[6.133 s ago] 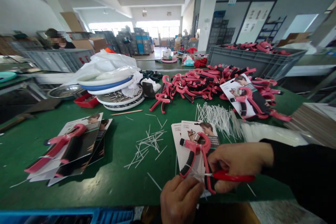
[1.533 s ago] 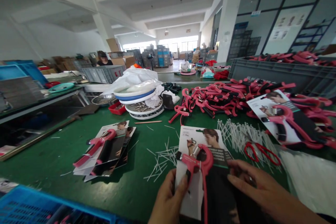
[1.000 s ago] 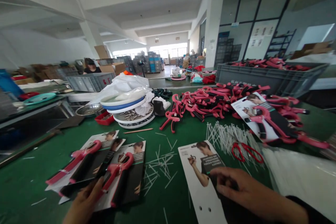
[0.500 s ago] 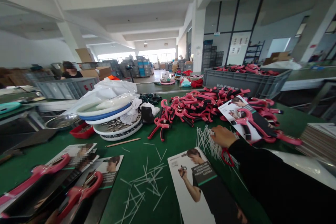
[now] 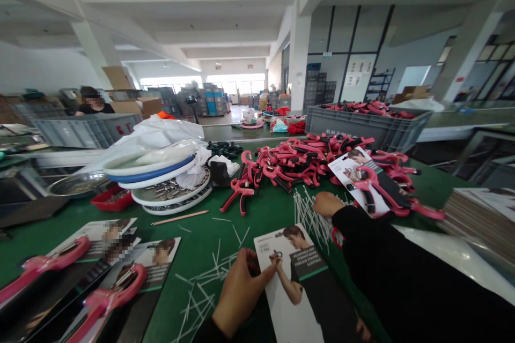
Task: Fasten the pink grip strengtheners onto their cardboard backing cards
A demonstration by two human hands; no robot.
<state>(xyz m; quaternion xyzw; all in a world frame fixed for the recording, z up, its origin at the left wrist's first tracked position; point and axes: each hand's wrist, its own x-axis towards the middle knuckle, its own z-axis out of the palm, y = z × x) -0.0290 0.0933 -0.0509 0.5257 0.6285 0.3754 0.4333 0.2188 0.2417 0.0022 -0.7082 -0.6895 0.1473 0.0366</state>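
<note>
My left hand (image 5: 243, 286) is at the left edge of a printed backing card (image 5: 277, 289) that lies on the bench. Its thumb rests on the card's front, and the curled fingers are at the edge, partly hidden. My right hand (image 5: 328, 204) is closed at a bundle of thin white plastic ties (image 5: 308, 217); its fingertips are largely hidden. A red ring (image 5: 338, 237) shows beside the right cuff. Loose white ties (image 5: 201, 284) are scattered left of the card. At the left lie cards bearing pink-and-black hand grippers (image 5: 116, 292).
A heap of pink hand grippers (image 5: 289, 161) lies behind my hands, with a grey crate (image 5: 362, 128) of more behind it. Stacked round trays (image 5: 173, 195) hold metal parts at the left. A pencil (image 5: 181, 218) lies in front. Stacked cards (image 5: 475, 220) stand at the right. A co-worker (image 5: 93, 102) is far left.
My left hand has come up from the lower left, off the carded hand grippers, to the backing card's edge. My right hand has stayed at the white ties. The view has shifted slightly.
</note>
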